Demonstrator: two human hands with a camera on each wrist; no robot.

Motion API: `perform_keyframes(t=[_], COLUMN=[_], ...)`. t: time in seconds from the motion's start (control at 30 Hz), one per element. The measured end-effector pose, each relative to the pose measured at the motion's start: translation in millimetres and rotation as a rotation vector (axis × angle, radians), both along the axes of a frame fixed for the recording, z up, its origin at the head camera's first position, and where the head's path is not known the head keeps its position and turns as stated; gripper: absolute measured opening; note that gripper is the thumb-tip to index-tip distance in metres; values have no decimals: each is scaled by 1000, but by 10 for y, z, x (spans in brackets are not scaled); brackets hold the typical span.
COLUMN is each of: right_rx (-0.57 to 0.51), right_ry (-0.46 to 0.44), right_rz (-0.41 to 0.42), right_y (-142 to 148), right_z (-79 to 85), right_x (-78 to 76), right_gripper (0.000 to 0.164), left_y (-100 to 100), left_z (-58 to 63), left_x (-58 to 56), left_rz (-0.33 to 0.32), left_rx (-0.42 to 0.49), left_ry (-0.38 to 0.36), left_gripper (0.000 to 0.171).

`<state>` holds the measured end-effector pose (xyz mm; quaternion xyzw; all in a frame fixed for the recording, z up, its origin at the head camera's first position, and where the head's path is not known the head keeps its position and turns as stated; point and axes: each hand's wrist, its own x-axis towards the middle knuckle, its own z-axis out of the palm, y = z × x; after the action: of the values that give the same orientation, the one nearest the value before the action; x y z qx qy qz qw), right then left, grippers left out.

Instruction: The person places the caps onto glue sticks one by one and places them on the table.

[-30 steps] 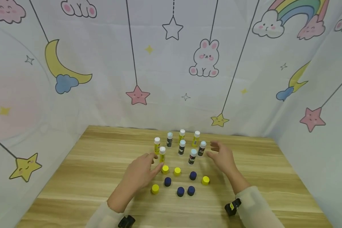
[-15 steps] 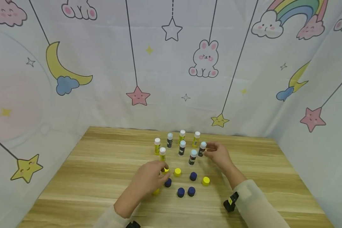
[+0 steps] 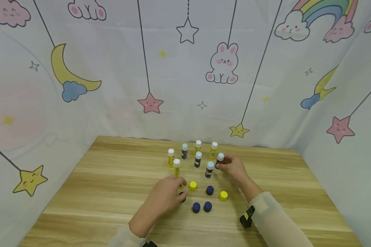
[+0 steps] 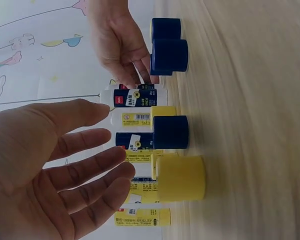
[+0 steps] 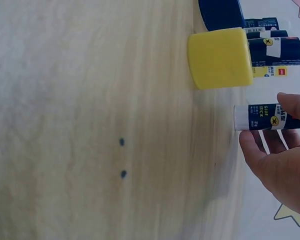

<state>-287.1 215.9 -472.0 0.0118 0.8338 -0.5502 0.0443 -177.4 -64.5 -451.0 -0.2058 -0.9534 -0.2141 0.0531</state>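
My right hand (image 3: pixel 234 169) pinches a dark navy glue stick (image 5: pixel 262 116) at the right end of the group, thumb on one side and fingers on the other. In the right wrist view the stick's clear base end points to the table. My left hand (image 3: pixel 164 195) hovers low over the caps with its fingers apart and nothing between them. A navy cap (image 3: pixel 183 198) is partly hidden behind its thumb. In the left wrist view a yellow cap (image 4: pixel 181 177) and another navy cap (image 4: pixel 171 132) stand just beyond the fingertips.
Several yellow glue sticks (image 3: pixel 171 158) and navy ones (image 3: pixel 198 160) stand upright towards the back of the wooden table (image 3: pixel 117 178). Loose caps lie in front, among them a yellow one (image 3: pixel 223 196) and a navy one (image 3: pixel 196 207). A printed curtain (image 3: pixel 117 120) hangs behind.
My right hand has moved left to the navy glue stick and taken hold of it. My left hand has come right and nearer, from beside a yellow glue stick to over the caps.
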Motion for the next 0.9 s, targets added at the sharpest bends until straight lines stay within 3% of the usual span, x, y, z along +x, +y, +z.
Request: perform_keyframes(t=[0.33, 0.9], right_rx=[-22, -59], right_ry=[-6, -12], right_rz=[-2, -3], right_y=[-27, -17], right_z=[-38, -52], right_x=[-14, 18], right_gripper=[40, 42], left_y=[31, 73], left_z=[-14, -42], left_x=[11, 6], left_rz=[-12, -16], left_rx=[3, -68], left_ry=[-46, -59], left_gripper=[26, 29])
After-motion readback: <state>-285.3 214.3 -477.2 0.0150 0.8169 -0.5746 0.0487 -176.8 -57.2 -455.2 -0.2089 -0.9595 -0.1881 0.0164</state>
